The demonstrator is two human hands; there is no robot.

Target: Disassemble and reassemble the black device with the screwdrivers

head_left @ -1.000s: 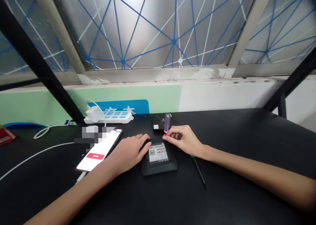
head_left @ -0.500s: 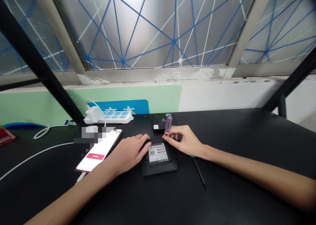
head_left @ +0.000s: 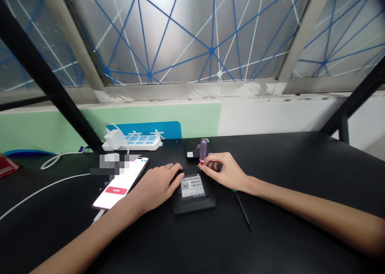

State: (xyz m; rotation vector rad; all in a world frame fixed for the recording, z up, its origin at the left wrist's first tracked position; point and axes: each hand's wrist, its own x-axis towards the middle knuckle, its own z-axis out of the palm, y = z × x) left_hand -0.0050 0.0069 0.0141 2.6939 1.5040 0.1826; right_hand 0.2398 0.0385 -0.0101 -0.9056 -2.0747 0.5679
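A flat black device (head_left: 194, 204) with a white barcode label lies on the dark table, directly in front of me. My left hand (head_left: 156, 186) rests on its left edge, fingers curled over the rim. My right hand (head_left: 224, 170) pinches a small screwdriver with a purple handle (head_left: 203, 149), held nearly upright. Its tip sits at the device's far edge, hidden by my fingers. Behind it lies a second black box (head_left: 194, 152). A thin black screwdriver (head_left: 242, 210) lies on the table under my right wrist.
A smartphone (head_left: 118, 184) with a lit screen lies left of my left hand. Behind it stand a white power strip (head_left: 132, 144) and a plugged-in charger (head_left: 114, 138). White cables run across the table's left side. Dark metal struts cross the window behind.
The purple handle has swayed slightly right, then back left, while its tip stays at the device's edge. My left hand and the black device have barely moved.
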